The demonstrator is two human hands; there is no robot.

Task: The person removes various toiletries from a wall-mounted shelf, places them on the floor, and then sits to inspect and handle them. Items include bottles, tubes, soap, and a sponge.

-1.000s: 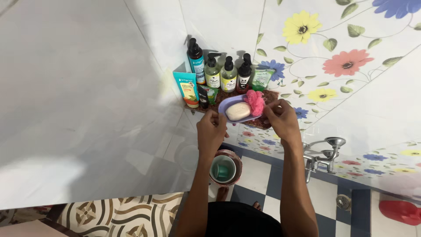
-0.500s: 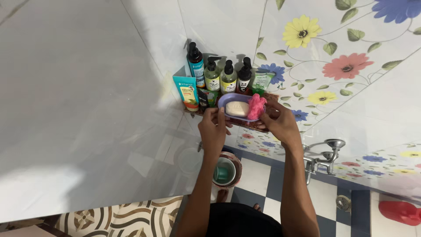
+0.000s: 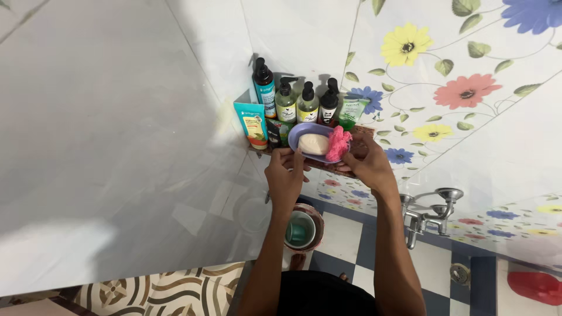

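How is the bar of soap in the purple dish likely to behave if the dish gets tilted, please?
The soap bar looks smooth and lies loose in the shallow purple dish, so it would probably slide. The pink scrubber beside it may block that side. Both hands, left hand and right hand, grip the dish, which probably steadies it.

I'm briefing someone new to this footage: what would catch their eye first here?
Both hands, left hand and right hand, grip a lilac soap dish at the corner shelf, carrying a pale soap bar and pink scrubber. Pump bottles line the back; bright flower tiles fill the right wall.
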